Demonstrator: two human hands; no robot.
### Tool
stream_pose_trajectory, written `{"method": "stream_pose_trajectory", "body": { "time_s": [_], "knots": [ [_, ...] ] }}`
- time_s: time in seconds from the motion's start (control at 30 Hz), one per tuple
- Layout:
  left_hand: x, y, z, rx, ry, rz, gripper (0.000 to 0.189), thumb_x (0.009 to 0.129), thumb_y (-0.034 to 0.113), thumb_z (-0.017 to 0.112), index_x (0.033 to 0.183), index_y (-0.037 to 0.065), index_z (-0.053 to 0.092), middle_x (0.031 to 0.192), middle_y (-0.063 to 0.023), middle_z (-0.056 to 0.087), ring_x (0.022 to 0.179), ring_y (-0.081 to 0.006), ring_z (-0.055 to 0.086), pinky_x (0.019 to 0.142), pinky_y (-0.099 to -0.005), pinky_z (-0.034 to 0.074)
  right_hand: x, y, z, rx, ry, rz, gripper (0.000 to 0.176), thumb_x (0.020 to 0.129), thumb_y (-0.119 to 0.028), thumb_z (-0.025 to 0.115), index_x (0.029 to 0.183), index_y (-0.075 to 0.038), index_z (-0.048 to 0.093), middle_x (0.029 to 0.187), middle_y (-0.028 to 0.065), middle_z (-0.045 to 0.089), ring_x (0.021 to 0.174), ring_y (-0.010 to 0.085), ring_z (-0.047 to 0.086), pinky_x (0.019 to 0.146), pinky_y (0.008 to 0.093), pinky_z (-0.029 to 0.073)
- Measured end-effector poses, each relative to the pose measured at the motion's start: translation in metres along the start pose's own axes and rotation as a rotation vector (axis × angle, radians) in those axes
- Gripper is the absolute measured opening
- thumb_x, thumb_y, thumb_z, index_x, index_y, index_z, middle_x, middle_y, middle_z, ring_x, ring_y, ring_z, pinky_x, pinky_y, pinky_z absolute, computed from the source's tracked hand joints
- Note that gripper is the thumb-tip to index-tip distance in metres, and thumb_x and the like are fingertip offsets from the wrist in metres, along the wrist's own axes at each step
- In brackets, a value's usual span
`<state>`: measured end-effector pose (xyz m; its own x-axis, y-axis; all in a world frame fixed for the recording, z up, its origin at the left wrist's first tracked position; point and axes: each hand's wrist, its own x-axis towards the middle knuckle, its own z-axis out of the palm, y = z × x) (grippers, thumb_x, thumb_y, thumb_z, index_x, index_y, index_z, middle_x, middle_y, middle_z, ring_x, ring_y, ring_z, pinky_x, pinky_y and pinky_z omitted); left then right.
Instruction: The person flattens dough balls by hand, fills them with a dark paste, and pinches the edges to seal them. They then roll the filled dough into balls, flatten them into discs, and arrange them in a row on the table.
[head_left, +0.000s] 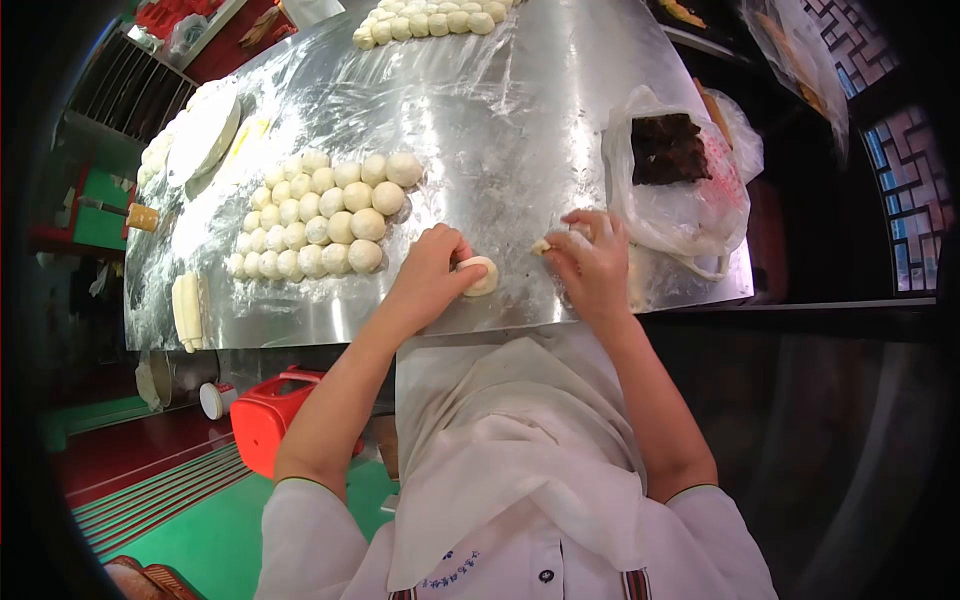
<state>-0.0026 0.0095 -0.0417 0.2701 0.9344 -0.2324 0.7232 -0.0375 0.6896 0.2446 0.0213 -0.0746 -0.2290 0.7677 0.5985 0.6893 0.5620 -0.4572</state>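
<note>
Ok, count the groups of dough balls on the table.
3. The near group is beside the left hand; the far group is at the top; the left group is partly behind a white disc. More may be out of view.

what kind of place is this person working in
Probably a bakery or a commercial kitchen's dough station: rows of dough balls sit on a large floury metal table, and the person, in a white apron, has a piece of dough at the left hand.
</note>
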Motion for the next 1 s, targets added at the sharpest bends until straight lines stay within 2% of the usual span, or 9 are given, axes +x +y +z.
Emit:
{"method": "stream_pose_trajectory", "body": {
  "time_s": [0.03,0.07,0.13,0.27,0.43,0.53,0.63,0.73,1.0],
  "knots": [
    [-0.001,-0.003,0.005,-0.337,0.057,-0.03,0.021,0.096,0.018,0.066,0.103,0.002,0.054,0.117,-0.0083,0.067,0.097,-0.0185,0.063,0.086,-0.0326,0.049,-0.003,-0.008,-0.002,0.099,-0.038,0.062,0.018,0.077,-0.008,0.078,0.093,-0.006,0.071,0.103,0.0105,0.063,0.101,0.0317,0.059,0.092,0.0439,0.045],
    [0.0,-0.003,0.011,-0.342,0.053,-0.013,0.021,0.096,0.018,0.066,0.103,0.002,0.054,0.117,-0.0083,0.067,0.097,-0.0185,0.063,0.086,-0.0326,0.049,-0.006,-0.015,-0.005,0.192,-0.074,0.126,0.019,0.078,-0.006,0.078,0.095,-0.006,0.071,0.099,0.0106,0.063,0.096,0.0311,0.061,0.085,0.0421,0.048],
    [0.009,0.007,0.03,-1.342,0.042,-0.14,0.032,0.098,0.02,0.067,0.121,0.001,0.054,0.114,-0.0065,0.067,0.093,-0.013,0.064,0.079,-0.0255,0.052,-0.01,-0.031,0.0,0.472,-0.085,0.279,0.021,0.079,-0.001,0.077,0.098,-0.005,0.069,0.093,0.0111,0.061,0.084,0.0303,0.062,0.071,0.0395,0.05],
    [0.011,0.024,0.055,-1.312,-0.071,-0.058,0.059,0.099,0.02,0.067,0.148,-0.001,0.041,0.118,-0.0055,0.066,0.103,-0.0099,0.064,0.088,-0.0236,0.053,-0.011,-0.037,0.009,0.437,-0.061,0.229,0.025,0.084,0.002,0.07,0.107,-0.004,0.065,0.094,0.0145,0.06,0.083,0.0337,0.062,0.071,0.0406,0.051],
    [0.015,0.023,0.047,-1.241,-0.069,-0.086,0.037,0.1,0.016,0.064,0.132,-0.001,0.057,0.12,-0.0089,0.066,0.105,-0.0154,0.066,0.089,-0.0258,0.054,0.001,-0.014,-0.033,0.515,-0.246,0.324,0.037,0.084,0.006,0.068,0.119,-0.003,0.062,0.096,0.0168,0.06,0.09,0.0331,0.064,0.077,0.0391,0.052],
    [0.009,0.023,0.044,-1.348,0.064,-0.084,0.024,0.098,0.008,0.063,0.119,-0.002,0.062,0.106,-0.0121,0.07,0.092,-0.0187,0.069,0.079,-0.0261,0.058,0.017,0.061,-0.069,0.145,0.071,0.409,0.029,0.086,-0.001,0.071,0.115,-0.002,0.065,0.094,0.0169,0.064,0.081,0.0281,0.065,0.073,0.038,0.052],
    [0.005,0.015,0.042,-1.263,0.029,-0.152,0.028,0.098,0.007,0.062,0.124,-0.003,0.058,0.109,-0.0154,0.069,0.09,-0.019,0.069,0.076,-0.0273,0.058,0.033,0.136,-0.093,0.035,0.113,0.592,0.038,0.085,-0.01,0.075,0.12,0.001,0.064,0.097,0.0206,0.068,0.09,0.0334,0.068,0.082,0.0413,0.053],
    [0.004,0.02,0.044,-1.282,0.037,-0.135,0.024,0.098,0.007,0.062,0.119,-0.002,0.061,0.103,-0.0152,0.071,0.082,-0.0187,0.069,0.068,-0.0264,0.057,0.048,0.168,-0.099,-0.229,-0.037,0.57,0.066,0.078,-0.026,0.084,0.129,0.008,0.059,0.112,0.0273,0.068,0.121,0.0413,0.061,0.101,0.0451,0.047],
    [0.005,0.03,0.052,-1.269,0.046,-0.183,0.025,0.1,0.006,0.059,0.123,-0.003,0.058,0.104,-0.0175,0.07,0.079,-0.0186,0.069,0.062,-0.0246,0.055,0.052,0.185,-0.096,-0.152,-0.086,0.607,0.046,0.079,-0.018,0.08,0.117,0.003,0.065,0.11,0.0246,0.067,0.11,0.0402,0.063,0.095,0.0459,0.049]
  ]
}}
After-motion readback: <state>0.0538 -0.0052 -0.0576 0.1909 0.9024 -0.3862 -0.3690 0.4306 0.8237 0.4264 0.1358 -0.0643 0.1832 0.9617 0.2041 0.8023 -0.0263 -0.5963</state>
